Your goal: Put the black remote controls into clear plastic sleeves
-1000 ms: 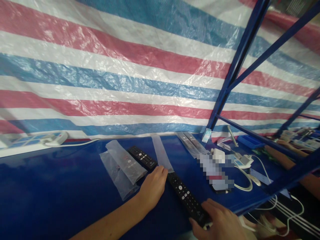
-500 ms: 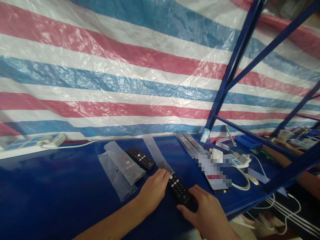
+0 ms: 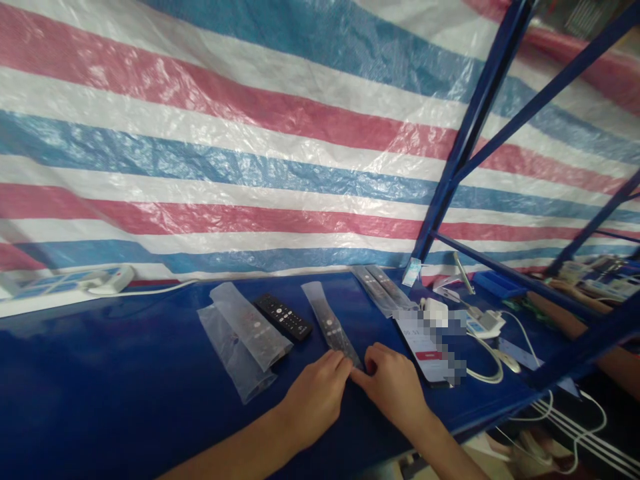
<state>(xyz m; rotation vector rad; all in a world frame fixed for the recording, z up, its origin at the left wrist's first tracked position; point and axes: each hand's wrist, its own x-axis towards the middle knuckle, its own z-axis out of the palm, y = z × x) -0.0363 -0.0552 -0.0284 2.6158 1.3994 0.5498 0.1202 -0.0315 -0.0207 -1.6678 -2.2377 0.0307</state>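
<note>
A black remote control (image 3: 331,325) lies inside a clear plastic sleeve (image 3: 313,291) on the blue table. My left hand (image 3: 323,387) is closed, its fingers pinching the sleeve's near end. From the other side my right hand (image 3: 395,383) meets it, thumb and curled fingers closed at the same end. The sleeve's mouth and the remote's near end are hidden behind my fingers. To the left lies a bare black remote control (image 3: 283,317), beside a bagged remote control (image 3: 255,327) and a plastic sleeve (image 3: 235,357) partly under it.
Two bagged remotes (image 3: 383,291) lie farther back on the table. A phone (image 3: 425,353), partly pixelated, sits right of my right hand, near white cables (image 3: 493,377) and a power strip (image 3: 483,323). Blue frame bars (image 3: 453,180) rise at right. Another person's arm (image 3: 557,313) shows beyond.
The remote has slid up into the sleeve and now shows through the plastic. My right hand has moved left and away from me, up against my left hand at the sleeve's near end.
</note>
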